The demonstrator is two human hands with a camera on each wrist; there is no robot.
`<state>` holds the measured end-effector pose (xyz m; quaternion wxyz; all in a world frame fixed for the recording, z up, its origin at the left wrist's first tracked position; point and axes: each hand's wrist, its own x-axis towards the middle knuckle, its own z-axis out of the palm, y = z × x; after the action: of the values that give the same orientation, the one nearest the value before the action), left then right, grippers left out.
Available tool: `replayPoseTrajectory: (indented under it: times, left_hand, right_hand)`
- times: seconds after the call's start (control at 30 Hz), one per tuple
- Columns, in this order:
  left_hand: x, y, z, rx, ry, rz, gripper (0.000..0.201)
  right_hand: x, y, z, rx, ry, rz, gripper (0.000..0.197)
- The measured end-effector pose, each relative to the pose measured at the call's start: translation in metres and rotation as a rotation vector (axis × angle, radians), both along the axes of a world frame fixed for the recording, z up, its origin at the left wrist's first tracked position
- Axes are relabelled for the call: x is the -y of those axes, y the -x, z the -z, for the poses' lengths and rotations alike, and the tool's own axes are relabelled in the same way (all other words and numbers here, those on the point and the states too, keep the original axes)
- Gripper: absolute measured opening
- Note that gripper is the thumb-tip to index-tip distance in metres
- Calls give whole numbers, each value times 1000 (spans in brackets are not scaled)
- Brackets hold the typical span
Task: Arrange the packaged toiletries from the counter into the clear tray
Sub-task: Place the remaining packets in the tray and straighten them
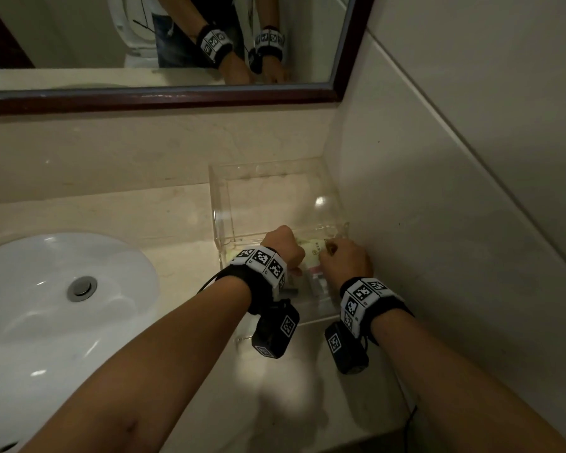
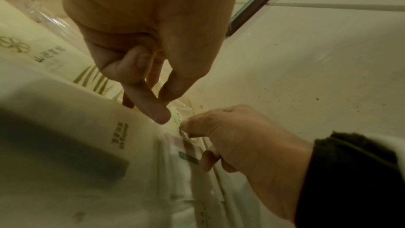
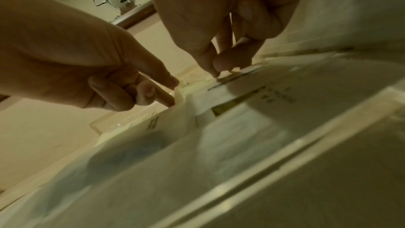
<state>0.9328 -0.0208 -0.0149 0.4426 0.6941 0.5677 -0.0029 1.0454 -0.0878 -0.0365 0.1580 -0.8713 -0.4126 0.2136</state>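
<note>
Mid-placement: settling packets into the near end of the clear tray, at 1 o'clock on the desk, tight against the wall. Left hand with index finger extended onto a cream sachet, thumb close by, remaining fingers curled; pressing or pinching, cannot tell which. Right hand pinching the edge of a small clear-wrapped packet at 3 o'clock of the sachet. Next, probably: letting go of both and squaring them side by side, gently, since thin wrappers slide and crumple. Contents of packets unreadable; print blurred. Near tray wall hidden behind the wrists. Dark bar shape in the left-wrist view unidentifiable.
</note>
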Motion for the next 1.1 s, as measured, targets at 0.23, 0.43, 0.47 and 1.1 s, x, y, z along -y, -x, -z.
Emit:
replayPoseTrajectory:
  times: [0.23, 0.43, 0.47, 1.1]
  left_hand:
    - [5, 3, -3, -151, -250, 138, 9]
    - [4, 1, 1, -152, -461, 233, 18]
    - [4, 0, 4, -130, -439, 268, 20]
    - [8, 6, 19, -131, -396, 251, 44]
  right_hand:
    - [4, 2, 1, 32, -72, -12, 27]
    - [8, 4, 4, 37, -68, -52, 26]
    - [8, 4, 6, 29, -67, -69, 27]
    - [9, -6, 12, 31, -62, -58, 44]
